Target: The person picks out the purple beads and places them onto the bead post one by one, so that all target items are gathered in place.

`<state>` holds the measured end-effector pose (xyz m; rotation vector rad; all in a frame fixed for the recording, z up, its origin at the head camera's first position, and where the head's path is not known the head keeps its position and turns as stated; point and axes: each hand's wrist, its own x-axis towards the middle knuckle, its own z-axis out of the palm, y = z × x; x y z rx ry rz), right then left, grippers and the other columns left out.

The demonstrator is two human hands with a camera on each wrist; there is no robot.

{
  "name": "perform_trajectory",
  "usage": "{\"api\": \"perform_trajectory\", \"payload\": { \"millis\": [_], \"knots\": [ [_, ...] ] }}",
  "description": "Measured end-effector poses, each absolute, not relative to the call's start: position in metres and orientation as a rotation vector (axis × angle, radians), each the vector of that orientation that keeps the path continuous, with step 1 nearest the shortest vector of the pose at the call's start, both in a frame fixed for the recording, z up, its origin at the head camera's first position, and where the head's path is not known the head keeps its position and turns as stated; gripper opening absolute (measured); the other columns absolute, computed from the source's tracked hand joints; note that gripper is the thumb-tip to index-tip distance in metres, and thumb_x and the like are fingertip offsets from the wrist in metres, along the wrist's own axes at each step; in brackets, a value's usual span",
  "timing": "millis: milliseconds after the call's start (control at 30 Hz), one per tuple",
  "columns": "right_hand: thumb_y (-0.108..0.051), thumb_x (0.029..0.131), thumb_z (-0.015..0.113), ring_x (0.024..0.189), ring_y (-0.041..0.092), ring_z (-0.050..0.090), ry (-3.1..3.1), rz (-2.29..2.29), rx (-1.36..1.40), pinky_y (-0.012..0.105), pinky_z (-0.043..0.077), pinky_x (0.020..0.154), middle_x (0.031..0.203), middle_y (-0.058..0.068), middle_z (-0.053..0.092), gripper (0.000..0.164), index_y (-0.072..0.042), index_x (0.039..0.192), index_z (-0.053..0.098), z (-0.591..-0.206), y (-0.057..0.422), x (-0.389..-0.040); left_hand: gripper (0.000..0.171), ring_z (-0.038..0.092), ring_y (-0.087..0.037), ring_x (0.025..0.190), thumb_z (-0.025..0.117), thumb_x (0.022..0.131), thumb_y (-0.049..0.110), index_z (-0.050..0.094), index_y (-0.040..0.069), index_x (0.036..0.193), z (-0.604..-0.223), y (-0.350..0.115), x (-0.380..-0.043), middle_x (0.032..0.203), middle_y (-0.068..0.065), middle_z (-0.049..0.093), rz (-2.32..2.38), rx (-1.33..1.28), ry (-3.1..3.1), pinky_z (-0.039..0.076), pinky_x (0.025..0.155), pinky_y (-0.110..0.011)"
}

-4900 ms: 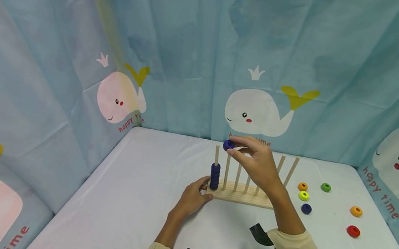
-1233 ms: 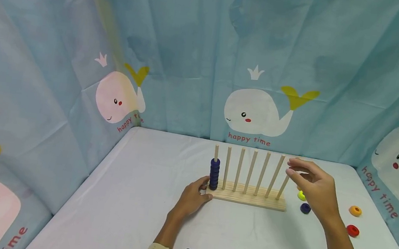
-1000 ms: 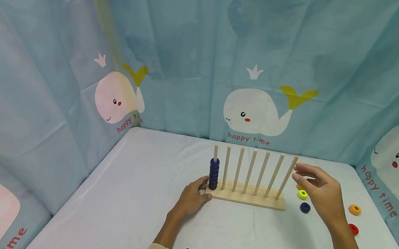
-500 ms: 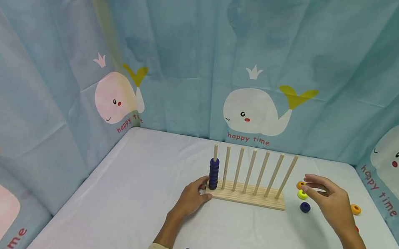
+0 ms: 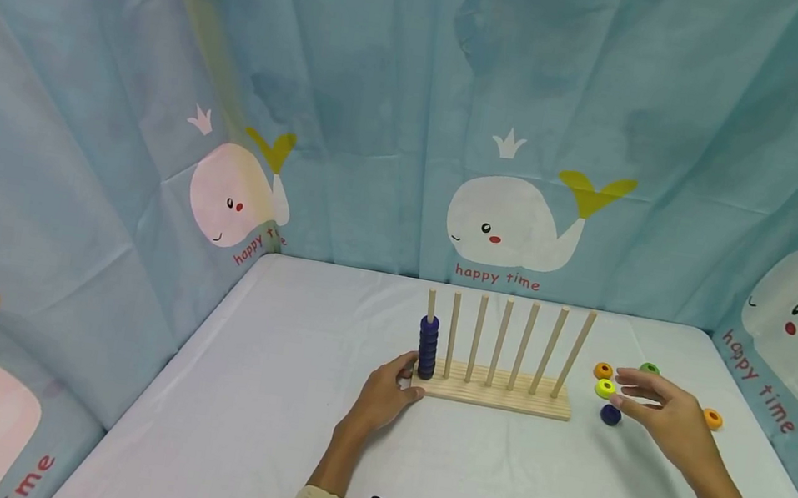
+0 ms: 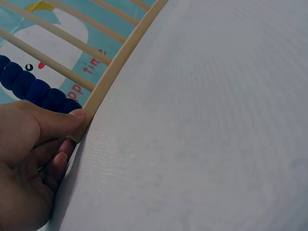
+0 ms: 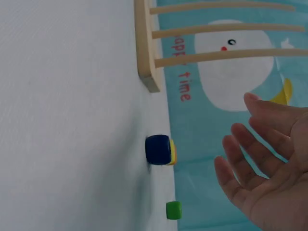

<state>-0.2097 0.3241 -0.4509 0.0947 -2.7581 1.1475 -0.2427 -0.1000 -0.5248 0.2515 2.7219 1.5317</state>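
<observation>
A wooden peg stand (image 5: 493, 394) with a row of upright pegs stands on the table. Dark blue beads (image 5: 427, 349) are stacked on its leftmost peg, and the other pegs are bare. My left hand (image 5: 382, 397) grips the stand's left end; the left wrist view shows the thumb on the base (image 6: 103, 91) and fingers behind. To the right, my right hand (image 5: 674, 424) hovers with fingers apart, holding nothing, close to a yellow bead (image 5: 604, 388) and a loose blue bead (image 5: 610, 415). An orange bead (image 5: 603, 370) sits just behind the yellow one.
A green bead (image 5: 649, 369) lies behind my right hand, partly covered by it. Another orange bead (image 5: 712, 419) is at the right, next to my wrist. A white cloth covers the table (image 5: 258, 399); a blue whale-print curtain (image 5: 366, 152) hangs around it.
Earlier my right hand held a blue bead above the pegs; now the leftmost stack is taller. The empty right hand has moved right and down to the loose beads. My left hand stays put.
</observation>
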Motion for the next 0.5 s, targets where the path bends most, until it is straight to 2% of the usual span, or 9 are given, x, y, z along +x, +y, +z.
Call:
{"api": "perform_trajectory", "payload": {
  "millis": [33, 100, 133, 167, 500],
  "knots": [
    [-0.035, 0.101, 0.075, 0.124, 0.046, 0.061, -2.779, 1.162, 0.081, 0.038, 0.059, 0.092, 0.141, 0.028, 0.063, 0.059, 0.001, 0.146, 0.059, -0.452, 0.325, -0.210, 0.064, 0.064, -0.032, 0.121, 0.078, 0.097, 0.016, 0.052, 0.008, 0.156, -0.524, -0.100, -0.243, 0.132, -0.016, 0.070, 1.535, 0.250, 2.718, 0.050, 0.104, -0.055],
    [-0.036, 0.101, 0.074, 0.127, 0.052, 0.058, -2.820, 1.189, 0.053, 0.059, 0.057, 0.093, 0.144, 0.030, 0.060, 0.062, 0.001, 0.148, 0.056, -0.454, 0.328, -0.211, 0.065, 0.064, -0.031, 0.121, 0.077, 0.097, 0.016, 0.052, 0.009, 0.156, -0.524, -0.100, -0.243, 0.133, -0.016, 0.069, 1.533, 0.244, 2.718, 0.050, 0.105, -0.055],
    [-0.036, 0.102, 0.073, 0.129, 0.054, 0.056, -2.838, 1.200, 0.043, 0.067, 0.053, 0.093, 0.145, 0.031, 0.059, 0.063, 0.001, 0.149, 0.055, -0.455, 0.329, -0.212, 0.064, 0.064, -0.031, 0.121, 0.077, 0.097, 0.016, 0.052, 0.009, 0.156, -0.524, -0.100, -0.243, 0.133, -0.016, 0.070, 1.529, 0.242, 2.721, 0.050, 0.104, -0.055],
    [-0.036, 0.102, 0.073, 0.130, 0.054, 0.055, -2.854, 1.209, 0.037, 0.070, 0.051, 0.094, 0.146, 0.032, 0.058, 0.063, 0.002, 0.149, 0.055, -0.456, 0.330, -0.212, 0.064, 0.064, -0.030, 0.120, 0.077, 0.097, 0.016, 0.052, 0.009, 0.156, -0.524, -0.100, -0.244, 0.133, -0.015, 0.070, 1.528, 0.240, 2.722, 0.050, 0.104, -0.054],
    [-0.033, 0.101, 0.074, 0.131, 0.055, 0.055, -2.940, 1.193, 0.020, 0.069, 0.052, 0.096, 0.146, 0.034, 0.057, 0.062, 0.004, 0.147, 0.056, -0.466, 0.341, -0.217, 0.064, 0.064, -0.030, 0.118, 0.078, 0.097, 0.016, 0.053, 0.008, 0.155, -0.525, -0.100, -0.243, 0.131, -0.016, 0.070, 1.514, 0.254, 2.733, 0.050, 0.103, -0.055]
  ]
}}
